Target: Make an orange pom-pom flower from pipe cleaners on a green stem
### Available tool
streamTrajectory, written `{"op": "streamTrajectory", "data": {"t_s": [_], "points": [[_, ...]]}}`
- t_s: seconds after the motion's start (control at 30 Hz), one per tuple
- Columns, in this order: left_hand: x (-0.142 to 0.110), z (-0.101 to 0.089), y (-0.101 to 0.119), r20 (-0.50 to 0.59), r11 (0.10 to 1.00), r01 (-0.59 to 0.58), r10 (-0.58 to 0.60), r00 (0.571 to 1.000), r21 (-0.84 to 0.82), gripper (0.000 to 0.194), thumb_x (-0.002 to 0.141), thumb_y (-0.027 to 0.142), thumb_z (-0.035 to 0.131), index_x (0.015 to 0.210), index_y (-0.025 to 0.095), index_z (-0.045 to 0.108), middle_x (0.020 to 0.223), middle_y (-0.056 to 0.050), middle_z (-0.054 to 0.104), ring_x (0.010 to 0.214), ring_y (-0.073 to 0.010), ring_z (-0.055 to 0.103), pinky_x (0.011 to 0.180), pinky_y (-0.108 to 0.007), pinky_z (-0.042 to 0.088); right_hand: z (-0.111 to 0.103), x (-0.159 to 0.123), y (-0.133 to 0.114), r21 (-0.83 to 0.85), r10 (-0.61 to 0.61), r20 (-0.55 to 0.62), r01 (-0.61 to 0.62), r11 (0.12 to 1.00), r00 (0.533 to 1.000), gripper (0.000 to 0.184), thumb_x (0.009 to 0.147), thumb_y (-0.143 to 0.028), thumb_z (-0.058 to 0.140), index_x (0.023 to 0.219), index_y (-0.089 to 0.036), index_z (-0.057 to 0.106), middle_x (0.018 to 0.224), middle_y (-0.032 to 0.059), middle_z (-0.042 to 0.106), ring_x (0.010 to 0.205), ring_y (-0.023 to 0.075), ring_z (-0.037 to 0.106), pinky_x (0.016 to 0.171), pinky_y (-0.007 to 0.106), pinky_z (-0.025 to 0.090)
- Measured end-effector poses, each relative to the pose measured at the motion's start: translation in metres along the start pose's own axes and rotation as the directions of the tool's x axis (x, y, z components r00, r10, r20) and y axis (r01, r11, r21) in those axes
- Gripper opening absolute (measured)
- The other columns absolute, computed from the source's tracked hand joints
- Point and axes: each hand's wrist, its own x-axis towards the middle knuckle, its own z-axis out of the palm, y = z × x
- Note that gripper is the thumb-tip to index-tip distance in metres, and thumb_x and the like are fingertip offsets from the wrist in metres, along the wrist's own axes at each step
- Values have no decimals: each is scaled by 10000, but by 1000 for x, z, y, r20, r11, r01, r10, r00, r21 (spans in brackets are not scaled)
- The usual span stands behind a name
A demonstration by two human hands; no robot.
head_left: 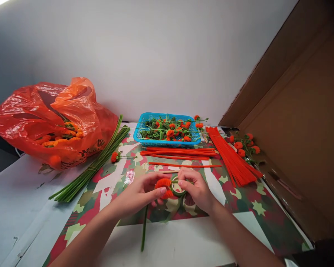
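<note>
My left hand (146,191) is closed round an orange pipe-cleaner flower (163,183), its fuzzy loops showing between thumb and fingers. Below that hand a green pipe-cleaner stem (144,231) hangs down; its upper end is hidden. The thumb and fingers of my right hand (196,189) pinch a thin green stem end beside the flower. Behind and under this pinch, a roll of green tape (178,190) lies on the patterned table cover (118,202), partly covered by my right hand.
Beyond my hands lie orange pipe cleaners (180,152), then a blue basket (139,139) of orange flowers. A green stem bundle (90,168) and an orange plastic bag (25,111) are leftward. Rightward are a red-orange bundle (232,157), several flowers (241,152) and a cardboard wall (303,129).
</note>
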Motion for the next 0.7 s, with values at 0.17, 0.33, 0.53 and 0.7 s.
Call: {"op": "streamTrajectory", "data": {"t_s": [0.17,0.33,0.53,0.7], "points": [[2,9,-5,233,977,142,-102,967,-159,335,849,473,605,896,144,652,768,-85,716,479,-114,620,433,-183,425,6,-1,0,126,34,114,-48,991,993,302,801,-254,562,521,-190,472,599,-7,518,635,131,457,631,262,372],[5,10,-13,411,905,273,-125,903,-326,402,863,507,563,888,122,677,754,-113,731,402,-100,571,326,-173,335,14,-4,5,285,111,209,-169,944,972,344,837,-391,592,576,-195,486,519,-39,487,528,108,479,572,241,385],[8,12,-20,462,819,338,-102,881,-464,356,842,472,602,791,124,658,705,-103,720,519,-167,665,423,-216,473,21,-6,14,426,163,269,-270,863,949,365,843,-492,596,668,-186,501,521,-51,488,463,91,483,505,220,349],[9,15,-21,428,845,325,-128,895,-425,365,836,470,613,710,128,618,618,-74,692,457,-155,650,341,-173,406,22,-2,11,368,213,-7,-195,909,977,387,781,-497,665,610,-178,528,564,-49,407,502,76,342,469,218,276]]}}
